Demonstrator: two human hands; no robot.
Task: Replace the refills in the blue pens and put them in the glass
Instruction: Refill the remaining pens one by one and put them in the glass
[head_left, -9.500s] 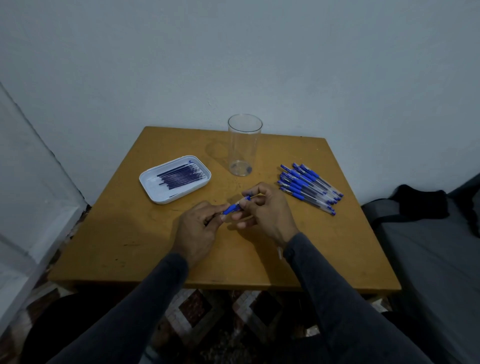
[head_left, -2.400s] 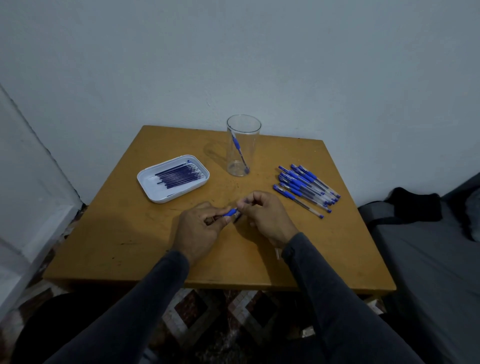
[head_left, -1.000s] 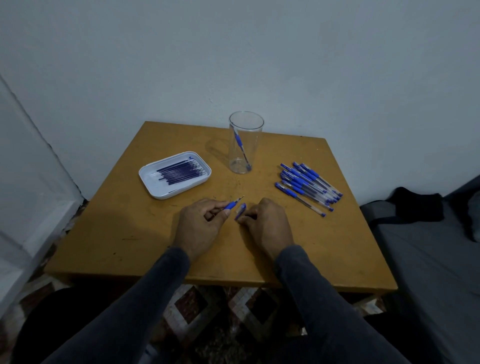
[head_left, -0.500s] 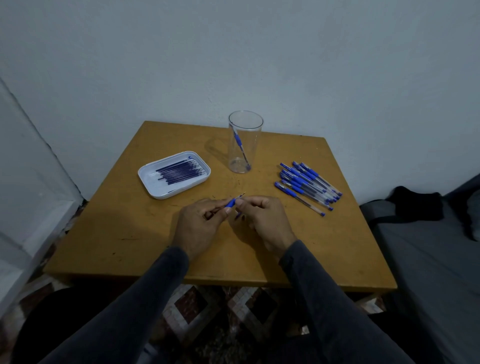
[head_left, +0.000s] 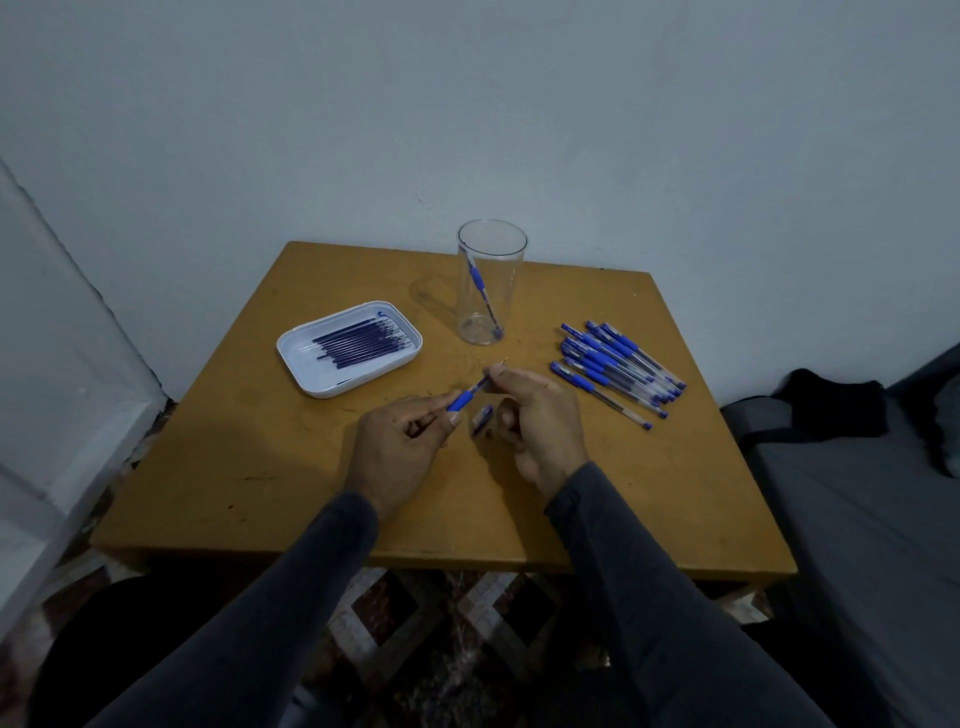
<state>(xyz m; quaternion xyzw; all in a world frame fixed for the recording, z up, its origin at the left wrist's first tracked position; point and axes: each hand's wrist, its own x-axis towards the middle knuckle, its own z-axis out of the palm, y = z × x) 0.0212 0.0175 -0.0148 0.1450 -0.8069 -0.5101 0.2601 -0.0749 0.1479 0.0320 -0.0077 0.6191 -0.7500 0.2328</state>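
Left hand (head_left: 402, 447) is gripping the blue pen (head_left: 463, 399), hiding its barrel; right hand (head_left: 535, 415) is pinching its refill (head_left: 496, 367) near the glass (head_left: 491, 291).

1. Looks like a room in a home – plain, not a workshop or office.
2. Small wooden table (head_left: 270, 467) pushed against a bare pale wall (head_left: 519, 114).
3. Patterned tile floor (head_left: 415, 613) showing under the table's near edge.
4. Grey bed or sofa (head_left: 857, 519) just right of the table, dark cloth (head_left: 831, 410) heaped on it.
5. White painted door or panel (head_left: 57, 338) at the left – household fittings only.
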